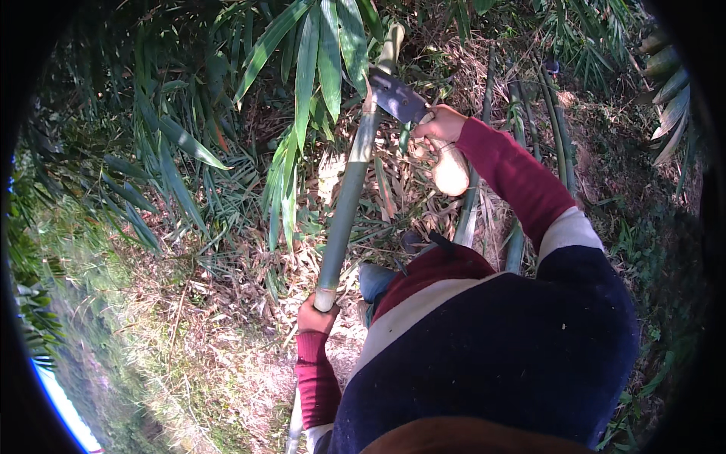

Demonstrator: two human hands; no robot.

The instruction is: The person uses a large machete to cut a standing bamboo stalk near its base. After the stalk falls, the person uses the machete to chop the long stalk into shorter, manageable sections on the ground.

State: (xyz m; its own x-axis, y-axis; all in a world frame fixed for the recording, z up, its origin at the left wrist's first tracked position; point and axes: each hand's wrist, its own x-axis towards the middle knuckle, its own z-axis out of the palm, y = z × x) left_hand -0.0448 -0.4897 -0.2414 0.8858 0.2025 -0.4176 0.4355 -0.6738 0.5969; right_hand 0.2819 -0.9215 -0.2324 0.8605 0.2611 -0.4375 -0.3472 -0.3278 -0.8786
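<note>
Hands clenched — left (315,315) on upright bamboo pole (346,200), right (439,125) gripping cleaver (398,97).

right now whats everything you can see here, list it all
bamboo pole: one, green with pale bands, running upright through the middle, held at its lower part
chopping knife: one, dark grey blade with a pale wooden handle, blade against the pole near the top
cut bamboo stems: several, green, lying on the ground upper right
bamboo leaves: many, green, top and left
dry leaf litter: brown and straw-coloured, covering the ground
sweater: one, navy, white and maroon stripes, lower right
left hand: grip closed around the pole
right hand: grip closed on the knife
</note>
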